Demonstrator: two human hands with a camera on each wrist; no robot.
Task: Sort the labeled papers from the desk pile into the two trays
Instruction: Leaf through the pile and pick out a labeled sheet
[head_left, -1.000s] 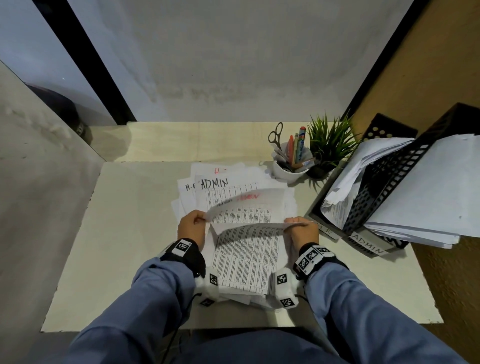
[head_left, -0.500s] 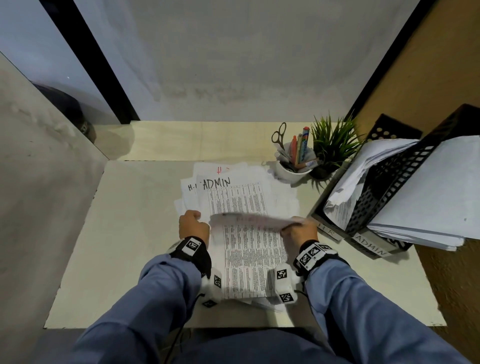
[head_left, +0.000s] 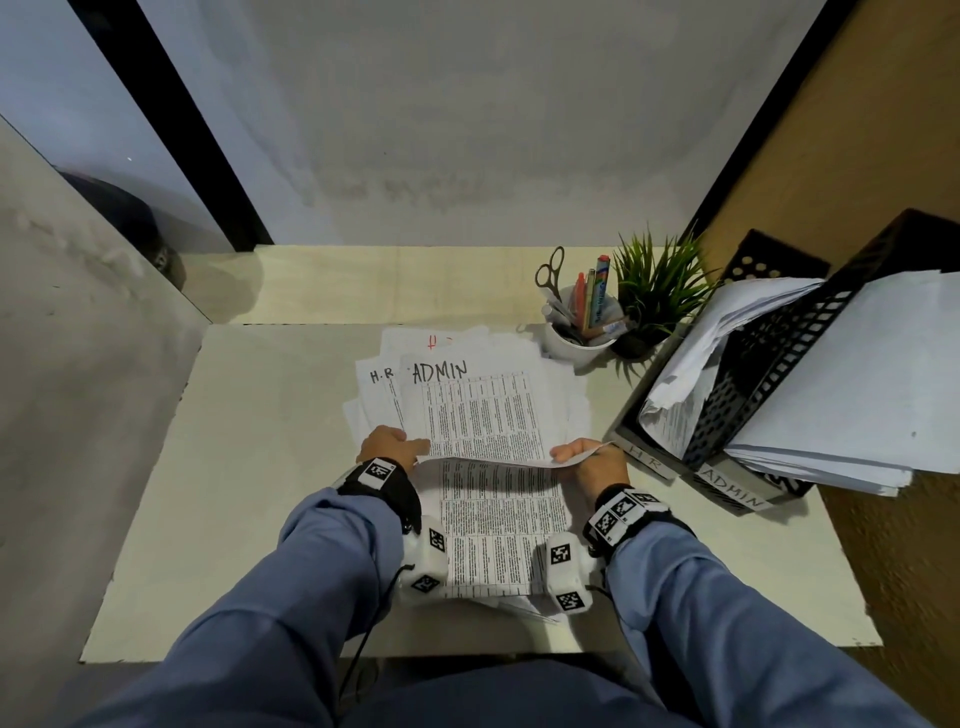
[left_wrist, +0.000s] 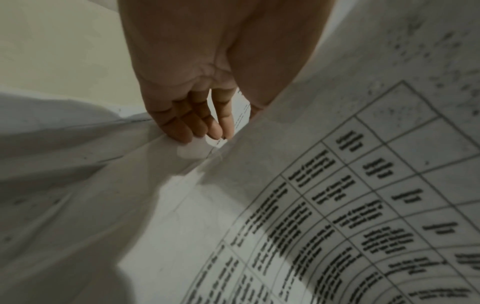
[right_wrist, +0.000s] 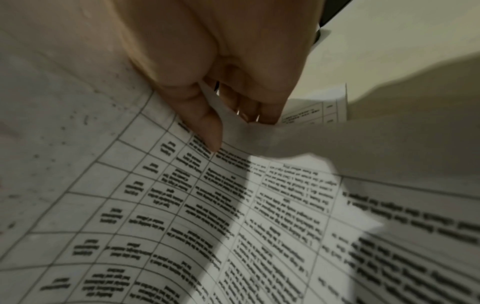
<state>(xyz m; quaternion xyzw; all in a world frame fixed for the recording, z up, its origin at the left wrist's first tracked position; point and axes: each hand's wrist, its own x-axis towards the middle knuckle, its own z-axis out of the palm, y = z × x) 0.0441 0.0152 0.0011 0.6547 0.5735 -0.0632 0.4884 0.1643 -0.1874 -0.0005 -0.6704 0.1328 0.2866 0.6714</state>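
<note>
Both hands hold one printed sheet (head_left: 498, 525) by its far edge, raised over the near part of the desk pile. My left hand (head_left: 395, 447) pinches the far left corner, its fingers (left_wrist: 197, 123) under the paper's edge. My right hand (head_left: 576, 457) pinches the far right corner; the thumb (right_wrist: 207, 131) presses on a curled fold. The sheet's label is hidden. Behind it lies the pile, topped by a sheet marked ADMIN (head_left: 467, 410), with an H.R sheet (head_left: 379, 379) sticking out at its left. Two black trays stand at the right, labelled H.R (head_left: 641, 457) and ADMIN (head_left: 732, 491), both holding papers.
A white cup (head_left: 579, 338) with scissors and pens and a small green plant (head_left: 654, 296) stand behind the pile, close to the trays. A grey wall runs along the desk's left side. Bare desk (head_left: 249, 467) lies left of the pile.
The held sheet's far edge has come down and toward me, flattening out. The ADMIN sheet on the pile is now uncovered. Both hands kept their hold.
</note>
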